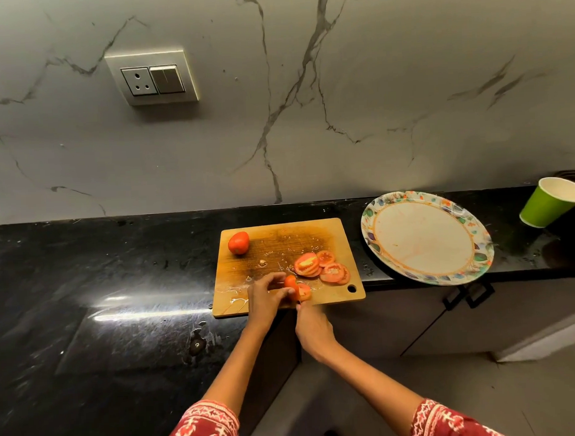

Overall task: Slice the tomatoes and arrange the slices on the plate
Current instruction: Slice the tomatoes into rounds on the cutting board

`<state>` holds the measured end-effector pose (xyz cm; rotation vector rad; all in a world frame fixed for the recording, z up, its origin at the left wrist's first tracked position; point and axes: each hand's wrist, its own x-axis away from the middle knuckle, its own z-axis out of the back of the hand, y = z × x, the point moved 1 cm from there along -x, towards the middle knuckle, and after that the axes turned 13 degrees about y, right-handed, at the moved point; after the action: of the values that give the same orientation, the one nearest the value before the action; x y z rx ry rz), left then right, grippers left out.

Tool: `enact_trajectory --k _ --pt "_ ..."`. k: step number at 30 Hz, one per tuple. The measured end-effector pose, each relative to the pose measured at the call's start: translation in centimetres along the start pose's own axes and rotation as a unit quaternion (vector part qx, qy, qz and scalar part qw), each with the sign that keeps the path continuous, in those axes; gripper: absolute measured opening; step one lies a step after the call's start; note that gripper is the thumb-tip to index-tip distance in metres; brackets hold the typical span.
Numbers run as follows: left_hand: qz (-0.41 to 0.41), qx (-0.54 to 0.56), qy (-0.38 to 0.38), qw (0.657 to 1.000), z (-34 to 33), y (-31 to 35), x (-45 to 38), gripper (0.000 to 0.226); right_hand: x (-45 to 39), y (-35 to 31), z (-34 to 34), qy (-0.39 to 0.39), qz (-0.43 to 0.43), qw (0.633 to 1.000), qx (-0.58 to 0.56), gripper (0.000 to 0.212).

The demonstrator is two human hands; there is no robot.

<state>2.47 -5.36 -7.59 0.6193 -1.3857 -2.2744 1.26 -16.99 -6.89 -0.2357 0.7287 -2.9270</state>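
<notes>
From the head view we see our left hand (264, 298) curled over a part-cut tomato (291, 284) at the near edge of the cutting board (280, 247), the fingers pinching it in place. Our right hand (314, 331) is closed as if around a knife handle just beside it, but the handle and blade are too small to make out, so we cannot tell what this grip holds. One fresh slice (304, 291) leans against the tomato on its right side.

We judge the work is near the middle. A pile of slices (322, 267) already lies on the board, toward the right corner. A whole tomato (238, 242) waits at the far left corner, not yet cut. The plate (476, 253) stands on the counter (119, 289) to the right, near the board, and carries no slice, so all the arranging is left.

The held tomato seems to lie with its long axis left to right, the cut face pointing right, toward the pile.
</notes>
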Motion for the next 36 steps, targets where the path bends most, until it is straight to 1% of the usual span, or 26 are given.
enact_trajectory --k 3,7,11,15,16,18,19,20,21,22,23,25,30,33,36 --pt "-0.014 0.007 -0.037 0.999 0.0 -0.3 0.2 0.050 0.0 0.0 0.1 -0.004 -0.004 1.000 0.000 0.036" --pt "-0.023 0.000 -0.044 0.999 -0.1 -0.2 0.2 0.048 0.1 -0.2 0.1 -0.001 0.000 1.000 0.002 0.035" --pt "0.022 -0.006 -0.029 0.999 -0.3 -0.2 -0.3 0.040 0.4 0.1 -0.1 0.014 0.020 1.000 0.016 0.036" --pt "0.072 -0.004 0.005 0.997 -0.2 -0.5 -0.7 0.032 2.0 2.2 -0.6 0.033 0.063 0.995 0.072 0.034" --pt "0.086 0.001 0.009 0.996 -0.2 -0.7 -0.9 0.031 2.4 2.8 -0.8 0.045 0.068 0.993 0.083 0.032" --pt "0.107 0.002 0.021 0.994 0.1 -0.7 -1.3 0.033 2.8 3.4 -0.7 0.083 0.089 0.989 0.088 0.019" --pt "0.112 -0.002 0.026 0.993 0.3 -0.7 -1.6 0.036 2.8 3.5 -0.5 0.103 0.099 0.984 0.103 0.018" --pt "0.112 -0.010 0.025 0.993 0.4 -0.8 -2.0 0.038 2.8 3.4 -0.4 0.104 0.102 0.982 0.118 0.017" --pt "0.109 -0.016 0.016 0.994 0.5 -0.9 -2.2 0.039 2.7 3.3 -0.3 0.080 0.094 0.986 0.108 0.019" --pt "0.104 -0.023 0.007 0.994 0.5 -0.9 -2.4 0.039 2.5 3.1 -0.1 0.049 0.085 0.990 0.101 0.026" --pt "0.099 -0.029 -0.002 0.995 0.6 -0.9 -2.5 0.038 2.2 3.1 -0.1 0.046 0.086 0.991 0.091 0.032" --pt "0.093 -0.035 -0.006 0.995 0.6 -0.8 -2.5 0.037 1.6 3.1 0.0 0.058 0.085 0.991 0.089 0.035" --pt "0.086 -0.032 -0.025 0.995 0.7 -0.5 -2.1 0.037 1.2 2.8 0.1 0.048 0.086 0.989 0.109 0.034" --pt "0.073 -0.027 -0.024 0.997 0.8 -0.8 -1.9 0.036 0.7 2.3 0.1 0.040 0.075 0.992 0.092 0.033" --pt "0.082 -0.016 -0.025 0.996 0.6 -1.3 -1.2 0.032 -0.1 1.6 0.1 0.032 0.069 0.995 0.072 0.028"
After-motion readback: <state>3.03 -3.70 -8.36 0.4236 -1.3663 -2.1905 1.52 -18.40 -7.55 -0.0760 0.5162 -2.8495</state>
